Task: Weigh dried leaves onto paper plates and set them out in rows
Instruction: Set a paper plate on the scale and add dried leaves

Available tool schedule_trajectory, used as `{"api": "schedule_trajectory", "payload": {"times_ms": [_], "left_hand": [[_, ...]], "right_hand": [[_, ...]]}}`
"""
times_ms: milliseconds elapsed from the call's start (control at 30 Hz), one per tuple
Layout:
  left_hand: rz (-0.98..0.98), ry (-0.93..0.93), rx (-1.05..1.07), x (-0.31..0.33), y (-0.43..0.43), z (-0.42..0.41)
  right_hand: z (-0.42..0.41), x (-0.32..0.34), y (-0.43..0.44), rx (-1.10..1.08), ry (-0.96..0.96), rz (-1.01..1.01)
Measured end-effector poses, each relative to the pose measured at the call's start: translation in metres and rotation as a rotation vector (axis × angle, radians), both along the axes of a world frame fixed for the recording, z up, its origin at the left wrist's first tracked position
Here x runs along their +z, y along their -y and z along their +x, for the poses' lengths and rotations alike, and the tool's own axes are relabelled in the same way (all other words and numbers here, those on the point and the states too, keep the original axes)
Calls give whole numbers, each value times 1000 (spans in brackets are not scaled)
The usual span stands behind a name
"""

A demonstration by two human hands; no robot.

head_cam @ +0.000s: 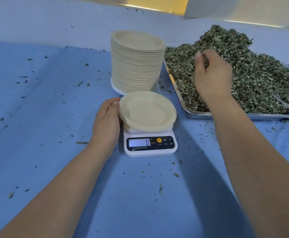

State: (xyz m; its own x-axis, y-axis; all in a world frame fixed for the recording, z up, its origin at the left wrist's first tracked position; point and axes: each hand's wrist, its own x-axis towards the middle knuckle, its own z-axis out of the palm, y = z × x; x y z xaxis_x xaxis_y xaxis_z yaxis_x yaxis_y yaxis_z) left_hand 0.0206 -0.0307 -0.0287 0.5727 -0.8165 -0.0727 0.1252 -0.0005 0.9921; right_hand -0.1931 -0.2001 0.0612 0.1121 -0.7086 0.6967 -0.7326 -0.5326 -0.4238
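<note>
A creased blue cloth (46, 117) spreads across the work surface, with a yellow panel (157, 1) beyond its far edge.

Creased blue cloth (37, 117) fills foreground; pale wall (243, 9) behind; yellow panel (157, 2) top centre, brightly lit.

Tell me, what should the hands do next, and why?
Probably move the right hand, which pinches leaves, over the plate and let go: the plate lies empty on the scale, which reads 0, and the left hand holds its rim.

Two bare forearms (63, 186), bare left grip (106, 121) and right grip (212, 74)
</note>
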Motion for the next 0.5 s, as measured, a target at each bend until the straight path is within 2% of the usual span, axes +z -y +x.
{"api": "schedule_trajectory", "payload": {"times_ms": [167, 300, 500], "left_hand": [[-6, 7, -3, 0, 0, 0], [-9, 10, -5, 1, -1, 0], [-27, 2, -22, 2, -1, -1]], "right_hand": [[44, 10, -41, 203, -19, 16], [70, -11, -71, 360, -179, 144], [79, -20, -80, 366, -470, 277]]}}
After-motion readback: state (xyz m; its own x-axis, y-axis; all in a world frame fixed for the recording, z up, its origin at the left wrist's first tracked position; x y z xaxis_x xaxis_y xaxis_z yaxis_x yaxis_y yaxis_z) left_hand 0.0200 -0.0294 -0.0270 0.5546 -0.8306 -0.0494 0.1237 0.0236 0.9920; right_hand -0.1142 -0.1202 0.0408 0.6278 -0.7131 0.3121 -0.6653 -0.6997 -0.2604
